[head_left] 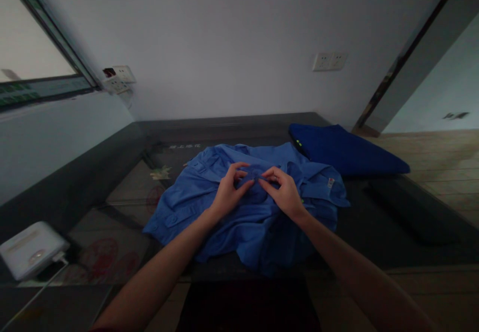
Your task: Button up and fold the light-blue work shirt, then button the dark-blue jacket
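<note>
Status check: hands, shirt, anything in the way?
Left hand and right hand both pinching blue shirt at its middle. Shirt rumpled on dark table. Folded dark-blue garment behind right, clear of hands.

A blue work shirt point(239, 227) lies rumpled, front up, on the dark worktop point(392, 222). Its lower edge droops over the near side, and its middle is pinched between the left hand point(227, 193) and the right hand point(285, 192).

Dim room, pale daylight from window point(30, 68) at left, wide-angle bending at edges, soft focus
</note>
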Demonstrator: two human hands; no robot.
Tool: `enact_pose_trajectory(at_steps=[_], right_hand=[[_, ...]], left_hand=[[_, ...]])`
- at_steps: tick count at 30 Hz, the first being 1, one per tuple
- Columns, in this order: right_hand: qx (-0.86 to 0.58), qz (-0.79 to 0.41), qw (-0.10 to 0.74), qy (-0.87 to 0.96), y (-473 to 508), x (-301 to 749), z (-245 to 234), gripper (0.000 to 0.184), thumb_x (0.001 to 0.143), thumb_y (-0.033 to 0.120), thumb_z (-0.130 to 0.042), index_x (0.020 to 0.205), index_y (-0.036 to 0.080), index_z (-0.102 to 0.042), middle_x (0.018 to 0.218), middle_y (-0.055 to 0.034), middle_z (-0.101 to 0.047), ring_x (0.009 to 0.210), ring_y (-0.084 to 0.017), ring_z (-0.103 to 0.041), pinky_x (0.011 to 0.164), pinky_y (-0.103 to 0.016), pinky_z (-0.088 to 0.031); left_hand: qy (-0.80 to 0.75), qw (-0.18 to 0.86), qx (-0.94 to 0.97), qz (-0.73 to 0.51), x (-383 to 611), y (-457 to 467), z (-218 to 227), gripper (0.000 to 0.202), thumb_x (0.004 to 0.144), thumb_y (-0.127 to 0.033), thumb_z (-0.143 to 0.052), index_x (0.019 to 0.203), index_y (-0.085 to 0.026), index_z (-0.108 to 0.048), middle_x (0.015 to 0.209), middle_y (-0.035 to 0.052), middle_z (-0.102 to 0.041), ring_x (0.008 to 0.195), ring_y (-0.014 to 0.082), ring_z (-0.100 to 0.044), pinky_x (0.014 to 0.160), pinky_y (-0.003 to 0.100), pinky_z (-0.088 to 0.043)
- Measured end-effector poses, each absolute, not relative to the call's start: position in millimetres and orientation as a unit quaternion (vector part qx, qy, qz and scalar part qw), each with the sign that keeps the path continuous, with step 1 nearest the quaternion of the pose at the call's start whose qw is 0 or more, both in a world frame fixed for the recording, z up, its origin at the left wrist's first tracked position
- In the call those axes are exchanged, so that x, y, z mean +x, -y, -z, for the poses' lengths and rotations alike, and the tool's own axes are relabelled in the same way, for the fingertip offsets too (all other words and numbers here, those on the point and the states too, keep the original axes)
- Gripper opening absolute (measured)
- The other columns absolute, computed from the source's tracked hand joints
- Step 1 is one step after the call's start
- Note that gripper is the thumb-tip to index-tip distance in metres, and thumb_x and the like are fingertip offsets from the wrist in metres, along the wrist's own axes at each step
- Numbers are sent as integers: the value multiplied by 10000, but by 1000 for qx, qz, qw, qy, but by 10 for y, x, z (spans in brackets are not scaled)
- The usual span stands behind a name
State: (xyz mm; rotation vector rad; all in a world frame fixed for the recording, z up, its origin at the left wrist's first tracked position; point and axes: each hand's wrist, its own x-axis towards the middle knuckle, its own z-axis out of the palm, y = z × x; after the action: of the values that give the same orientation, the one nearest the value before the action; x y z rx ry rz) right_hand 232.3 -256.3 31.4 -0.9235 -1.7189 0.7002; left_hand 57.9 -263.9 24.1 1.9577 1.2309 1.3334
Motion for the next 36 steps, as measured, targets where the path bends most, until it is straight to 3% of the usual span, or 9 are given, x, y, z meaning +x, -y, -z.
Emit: enact_pose_trajectory(at_steps=[2,6,12,17,24,28,32,34,36], right_hand=[[-381,-272,505,725,2574,2326,-326,79,810,279,-598,803,201,-581,752,-17,-645,725,-180,-622,690,-280,-478],[-372,-236,491,752,2592,2329,-325,67,839,272,-575,827,213,-602,793,-23,-658,772,-187,-618,740,-290,-476],[-357,-207,465,783,2582,2340,-300,81,860,267,-556,837,222,-619,838,-34,-665,815,-198,-619,761,-297,-464],[-355,-222,472,775,2587,2338,-324,79,855,268,-549,854,213,-605,823,-25,-656,804,-188,-610,759,-290,-459],[-433,-224,544,683,2452,2481,-360,134,861,314,-524,933,204,-548,848,-24,-622,780,-169,-591,731,-288,-453],[-466,-208,568,646,2412,2699,-549,172,839,350,-534,923,199,-537,801,-19,-612,663,-150,-576,624,-269,-455],[-524,-104,538,652,2534,3130,-669,237,833,414,-524,938,205,-561,857,-46,-635,737,-187,-611,684,-305,-469],[-580,-19,512,634,2645,3465,-617,273,824,454,-508,934,213,-577,885,-66,-646,812,-228,-622,728,-340,-468],[-639,41,487,594,2774,3844,-484,339,815,507,-471,942,214,-585,898,-94,-651,834,-264,-625,735,-375,-467]], left_hand=[[-443,284,706,-473,568,2604,-241,431,795,-294,-651,1193,-196,-518,870,11,-634,779,142,-595,696,235,-451],[-453,302,699,-463,545,2559,-209,259,769,-327,-666,967,-162,-640,879,33,-653,767,153,-587,667,241,-442],[-449,293,716,-447,541,2562,-209,230,775,-305,-651,958,-166,-636,889,26,-640,697,123,-549,589,210,-407],[-442,260,753,-412,536,2566,-245,265,808,-365,-598,953,-147,-639,903,34,-647,810,162,-574,710,245,-446],[-509,217,769,-320,353,2493,-360,387,860,-485,-495,1024,-175,-657,779,8,-619,735,166,-587,695,258,-441],[-567,136,776,-239,204,2416,-303,487,805,-480,-589,1205,-204,-562,902,45,-651,818,205,-619,730,283,-461],[-615,75,775,-122,180,2388,-198,718,755,-498,-645,1382,-270,-378,1156,109,-623,978,295,-624,782,362,-483],[-639,52,764,-73,211,2379,-185,692,762,-493,-636,1366,-253,-399,1157,136,-620,972,325,-629,768,395,-491],[-655,28,754,-39,247,2349,-203,534,798,-435,-605,1273,-218,-498,1090,148,-639,941,333,-637,749,409,-496]])
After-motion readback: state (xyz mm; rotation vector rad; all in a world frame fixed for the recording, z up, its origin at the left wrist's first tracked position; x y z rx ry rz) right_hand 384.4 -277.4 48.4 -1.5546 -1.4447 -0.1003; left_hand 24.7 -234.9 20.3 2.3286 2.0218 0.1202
